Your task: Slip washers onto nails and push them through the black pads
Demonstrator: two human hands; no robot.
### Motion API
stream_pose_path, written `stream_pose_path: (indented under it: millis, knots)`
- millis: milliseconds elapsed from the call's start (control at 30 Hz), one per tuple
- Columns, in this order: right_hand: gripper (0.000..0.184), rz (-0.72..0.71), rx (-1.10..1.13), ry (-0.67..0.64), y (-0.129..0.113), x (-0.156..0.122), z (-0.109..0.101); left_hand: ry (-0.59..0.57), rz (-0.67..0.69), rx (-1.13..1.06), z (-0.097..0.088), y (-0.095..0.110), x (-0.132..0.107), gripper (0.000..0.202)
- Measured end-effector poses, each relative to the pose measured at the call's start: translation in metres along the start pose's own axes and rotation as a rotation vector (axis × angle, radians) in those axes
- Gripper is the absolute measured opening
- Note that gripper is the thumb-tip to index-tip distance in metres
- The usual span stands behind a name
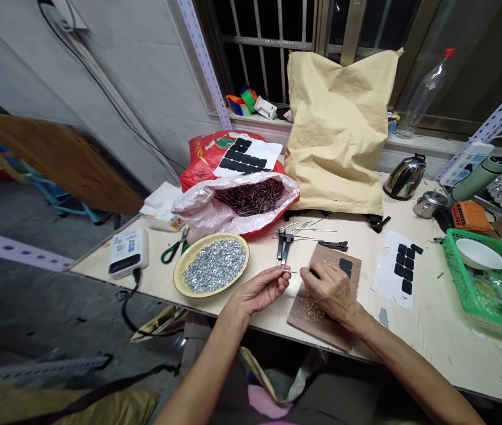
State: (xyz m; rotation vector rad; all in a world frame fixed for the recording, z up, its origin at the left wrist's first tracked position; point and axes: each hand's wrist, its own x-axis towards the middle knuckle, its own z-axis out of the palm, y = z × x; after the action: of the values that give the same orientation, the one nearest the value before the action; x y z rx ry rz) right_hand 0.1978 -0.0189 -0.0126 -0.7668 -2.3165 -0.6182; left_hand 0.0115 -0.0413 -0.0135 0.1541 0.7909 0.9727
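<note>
My left hand (263, 290) pinches one end of a thin metal rod (294, 271) between thumb and fingertips. At its other end, my right hand (332, 293) closes round the rod with bent fingers, which hide that end. Below the right hand lies a brown board (318, 321) strewn with small pale crumbs. Two black rounded pads (345, 267) rest on its far part. Just beyond the left hand are black-handled pieces with metal shafts (284, 245). A yellow bowl (179, 285) full of small silvery metal bits stands to the left.
Behind the bowl, an open bag (189, 206) holds many dark brown sticks. A large tan sack (337, 136) stands at the back. Green-handled scissors (171, 251) lie left. To the right are a white sheet (381, 277) with black pads, a green basket (458, 289) and a kettle (405, 177).
</note>
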Motion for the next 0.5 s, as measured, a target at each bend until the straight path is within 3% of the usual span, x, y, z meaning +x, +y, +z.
stream_pose_path:
  millis: [100, 200, 400, 500]
  knots:
    - [0.023, -0.049, -0.005, 0.005, 0.000, 0.000, -0.002, -0.027, -0.014, 0.040, -0.003, 0.004, 0.000, 0.010]
    - [0.021, -0.059, -0.001, -0.069, -0.003, 0.000, -0.002, -0.035, -0.024, 0.085, -0.005, 0.006, 0.001, 0.013]
    - [0.020, 0.176, 0.038, -0.214, -0.013, -0.001, 0.004, 0.119, 0.229, 0.116, 0.000, -0.004, 0.008, 0.018]
    - [0.020, 0.179, 0.034, -0.184, -0.014, 0.001, 0.004, 0.072, 0.103, 0.009, 0.001, -0.003, 0.006, 0.012]
